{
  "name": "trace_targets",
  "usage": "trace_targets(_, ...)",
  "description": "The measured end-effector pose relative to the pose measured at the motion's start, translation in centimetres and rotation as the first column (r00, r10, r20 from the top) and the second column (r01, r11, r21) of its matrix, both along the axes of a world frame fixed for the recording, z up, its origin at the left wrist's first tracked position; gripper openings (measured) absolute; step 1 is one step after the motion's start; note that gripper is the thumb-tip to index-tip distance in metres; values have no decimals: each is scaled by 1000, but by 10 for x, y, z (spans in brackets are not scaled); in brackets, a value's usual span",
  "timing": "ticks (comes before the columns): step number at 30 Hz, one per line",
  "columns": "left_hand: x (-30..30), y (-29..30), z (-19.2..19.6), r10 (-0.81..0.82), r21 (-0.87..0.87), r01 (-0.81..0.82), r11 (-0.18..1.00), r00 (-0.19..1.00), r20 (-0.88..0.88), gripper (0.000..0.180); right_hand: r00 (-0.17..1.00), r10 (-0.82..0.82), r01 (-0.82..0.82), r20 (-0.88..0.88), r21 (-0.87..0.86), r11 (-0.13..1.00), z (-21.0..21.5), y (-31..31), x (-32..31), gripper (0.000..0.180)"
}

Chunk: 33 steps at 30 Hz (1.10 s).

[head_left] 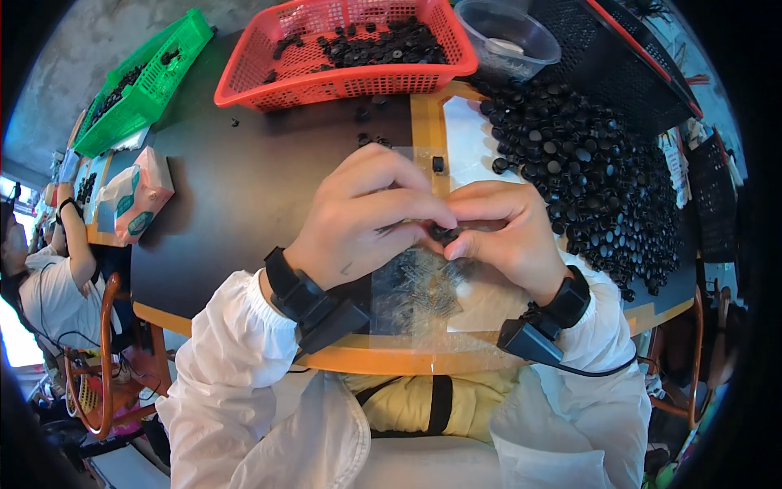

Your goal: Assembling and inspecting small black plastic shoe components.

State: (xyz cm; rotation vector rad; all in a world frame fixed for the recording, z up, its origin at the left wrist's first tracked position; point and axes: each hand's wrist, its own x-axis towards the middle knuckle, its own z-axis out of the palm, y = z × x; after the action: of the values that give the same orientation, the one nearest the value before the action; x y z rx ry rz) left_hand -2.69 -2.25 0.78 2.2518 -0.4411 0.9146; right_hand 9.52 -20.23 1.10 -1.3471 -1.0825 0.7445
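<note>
My left hand (pixel 371 213) and my right hand (pixel 505 232) meet over the near part of the table. Between their fingertips they pinch one small black round part (pixel 444 234), mostly covered by the fingers. Just below the hands lies a spread of thin metal pins (pixel 430 285) on a clear sheet. A single black part (pixel 438 165) stands on the table beyond my fingers. To the right of my right hand rises a large heap of black round caps (pixel 586 163).
A red basket (pixel 346 88) with black parts stands at the back, beside a clear plastic tub (pixel 509 41). Black crates (pixel 611 61) lean at the back right. On the left are a green basket (pixel 155 90), a tissue pack (pixel 140 196) and another person (pixel 57 285).
</note>
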Motion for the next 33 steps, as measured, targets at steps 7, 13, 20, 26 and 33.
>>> trace_targets(7,-1,-9,-2,35,-61,-33,998,999,33,34,997,-66,68,-39,45,997,-6,2,-9,28)
trace_targets(13,-4,-7,0,16,-82,-16,997,1000,-4,38,999,-36,37,14,-25,999,-3,1,0,26)
trace_targets(20,-3,-2,-2,-84,-158,85,984,996,15,43,992,119,-117,-40,45,992,-4,3,-5,31)
trace_targets(26,-3,-4,2,-137,-100,140,985,990,29,39,957,251,-241,-143,84,967,-10,1,0,28)
trace_targets(33,-1,-8,-1,-167,-100,174,980,983,71,32,941,221,-188,-258,145,971,-16,0,-11,26)
